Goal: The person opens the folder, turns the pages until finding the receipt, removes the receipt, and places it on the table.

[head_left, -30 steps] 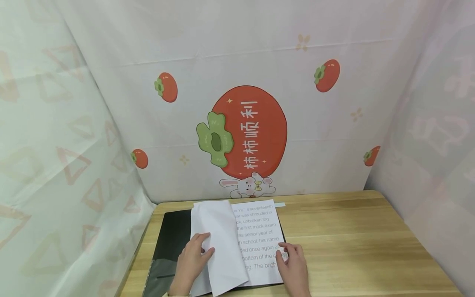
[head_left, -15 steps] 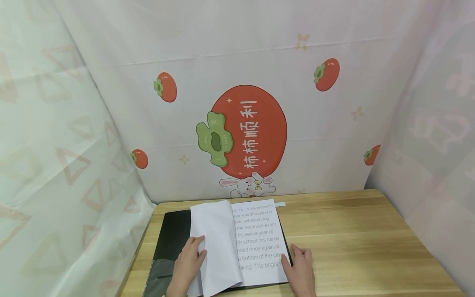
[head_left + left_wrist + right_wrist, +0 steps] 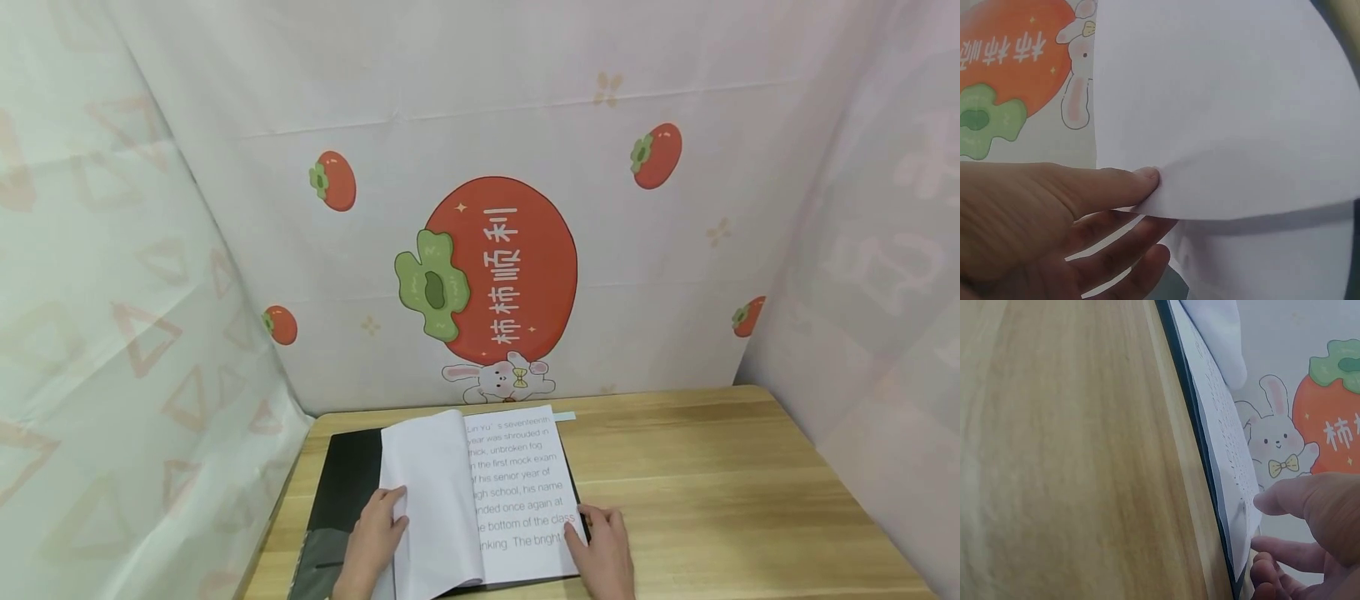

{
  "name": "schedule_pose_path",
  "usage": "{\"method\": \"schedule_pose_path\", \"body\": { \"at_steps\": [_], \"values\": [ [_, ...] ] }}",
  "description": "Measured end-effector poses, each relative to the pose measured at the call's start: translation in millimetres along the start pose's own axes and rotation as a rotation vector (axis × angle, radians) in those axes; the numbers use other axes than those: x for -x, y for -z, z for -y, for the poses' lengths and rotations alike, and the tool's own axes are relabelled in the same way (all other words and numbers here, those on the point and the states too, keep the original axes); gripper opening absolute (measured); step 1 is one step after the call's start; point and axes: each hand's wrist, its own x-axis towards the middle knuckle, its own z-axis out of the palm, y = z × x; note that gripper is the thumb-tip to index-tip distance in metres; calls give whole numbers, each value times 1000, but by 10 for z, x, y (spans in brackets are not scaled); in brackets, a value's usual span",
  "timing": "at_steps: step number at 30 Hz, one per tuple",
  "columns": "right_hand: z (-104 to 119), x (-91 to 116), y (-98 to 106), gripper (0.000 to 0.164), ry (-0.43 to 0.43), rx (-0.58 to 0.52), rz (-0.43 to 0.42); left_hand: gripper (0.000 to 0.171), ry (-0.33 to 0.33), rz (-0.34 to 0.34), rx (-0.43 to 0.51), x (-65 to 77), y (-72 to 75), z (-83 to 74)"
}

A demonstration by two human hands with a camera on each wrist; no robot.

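A black folder [image 3: 352,475] lies spread on the table, with white sheets on it. One blank-faced page [image 3: 435,492] is turned over to the left, bowed near the middle. My left hand [image 3: 372,533] pinches its outer edge; in the left wrist view the thumb [image 3: 1144,180] lies on top and the fingers go beneath. To the right lies a page printed with large English text [image 3: 517,500]. My right hand [image 3: 606,550] is at its lower right edge, thumb [image 3: 1272,499] over the sheet and index finger [image 3: 1285,551] at the edge, pinching it.
The wooden table [image 3: 712,500] extends to the right of the folder. A pale blue tab [image 3: 565,416] sticks out at the page's top right. White cloth [image 3: 675,267] with printed persimmons and a rabbit hangs behind, and more cloth closes both sides.
The left hand has drawn the turned page leftward and down, uncovering more of the printed text. The right hand has shifted slightly right, from on the page to its edge.
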Motion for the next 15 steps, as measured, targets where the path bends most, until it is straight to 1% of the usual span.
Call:
{"method": "schedule_pose_path", "body": {
  "at_steps": [4, 8, 11, 15],
  "values": [
    [-6, 3, -3, 48, 2, 1, 8, 51, 21, 45, 38, -31, -19, 72],
    [-22, -2, -19, 49, -3, 4, 10, 51, 12, 74, 106, -77, -26, 185],
    [-35, -5, -29, 49, 0, 5, 8, 50, 0, 77, 155, -116, -36, 291],
    [-45, -6, -27, 48, 10, 6, -3, 49, -9, 61, 177, -138, -36, 388]
  ]
}}
